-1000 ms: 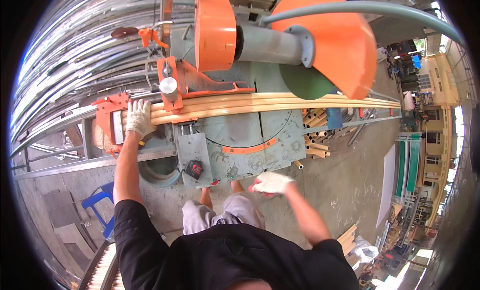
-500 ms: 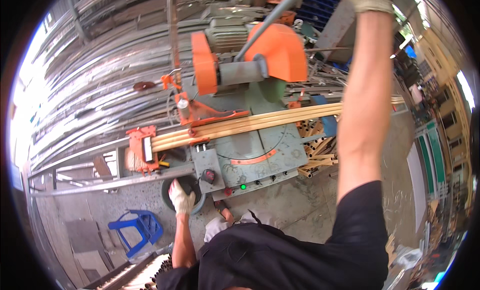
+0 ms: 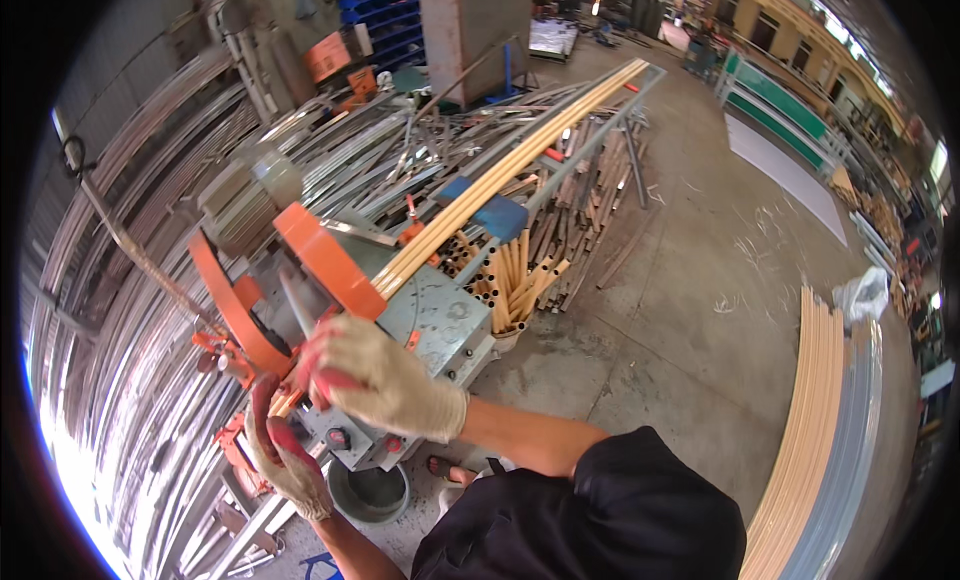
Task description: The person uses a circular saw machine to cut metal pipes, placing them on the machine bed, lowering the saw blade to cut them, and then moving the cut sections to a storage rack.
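My right hand (image 3: 385,375), in a cream knitted glove with a red palm, is closed round the grey lever (image 3: 297,298) of a cut-off saw. The saw's orange guard (image 3: 330,260) is down over several long tan tubes (image 3: 500,175), which lie across the grey machine table (image 3: 440,315). The blade is hidden behind the guard. My left hand (image 3: 288,458), gloved alike, is cupped near the left ends of the tubes, its thumb apart from its fingers. Nothing shows between them, though my right hand covers part of that spot.
Under the table's front stands a grey bucket (image 3: 370,495). Short cut tubes (image 3: 515,285) stick out of a container beyond the table. Metal bars (image 3: 150,240) are heaped to the left. Bundles of tan lengths (image 3: 800,410) and grey lengths (image 3: 840,460) lie at right.
The view has swung to the right. My right hand has come down from high up with the lever, and the saw head has lowered. My left hand has left the bucket for the tube ends.
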The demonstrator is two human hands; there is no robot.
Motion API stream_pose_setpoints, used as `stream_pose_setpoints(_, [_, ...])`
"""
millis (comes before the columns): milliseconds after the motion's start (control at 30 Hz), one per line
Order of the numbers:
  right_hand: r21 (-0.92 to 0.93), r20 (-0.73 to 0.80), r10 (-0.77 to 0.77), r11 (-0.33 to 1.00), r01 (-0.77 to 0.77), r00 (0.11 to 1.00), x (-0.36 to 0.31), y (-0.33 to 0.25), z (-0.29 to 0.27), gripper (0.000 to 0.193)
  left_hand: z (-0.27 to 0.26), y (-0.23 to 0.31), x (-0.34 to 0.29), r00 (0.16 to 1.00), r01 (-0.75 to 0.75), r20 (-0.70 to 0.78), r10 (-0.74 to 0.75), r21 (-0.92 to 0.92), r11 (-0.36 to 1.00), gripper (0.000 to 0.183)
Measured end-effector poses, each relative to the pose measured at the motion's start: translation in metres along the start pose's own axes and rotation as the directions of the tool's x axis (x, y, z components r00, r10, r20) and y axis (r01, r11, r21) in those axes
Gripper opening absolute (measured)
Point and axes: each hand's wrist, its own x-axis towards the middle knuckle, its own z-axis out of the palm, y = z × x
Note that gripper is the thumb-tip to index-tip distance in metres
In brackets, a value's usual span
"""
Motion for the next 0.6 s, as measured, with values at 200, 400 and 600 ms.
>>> stream_pose_setpoints(200, [0.071,0.046,0.16,0.984,-0.163,0.986,-0.106,0.018,0.002,0.027,0.068,0.044,0.004,0.834,-0.263,0.443,0.329,-0.204,0.943,0.059])
stream_pose_setpoints(400, [0.093,0.097,0.108,0.989,-0.117,0.989,-0.148,0.031,0.005,0.031,0.078,0.019,-0.047,0.861,-0.192,0.446,0.247,-0.164,0.968,0.032])
stream_pose_setpoints(600, [0.027,0.15,0.063,0.997,-0.068,0.987,-0.177,0.043,0.004,0.042,0.091,0.01,-0.068,0.884,-0.255,0.359,0.301,-0.171,0.952,0.031])
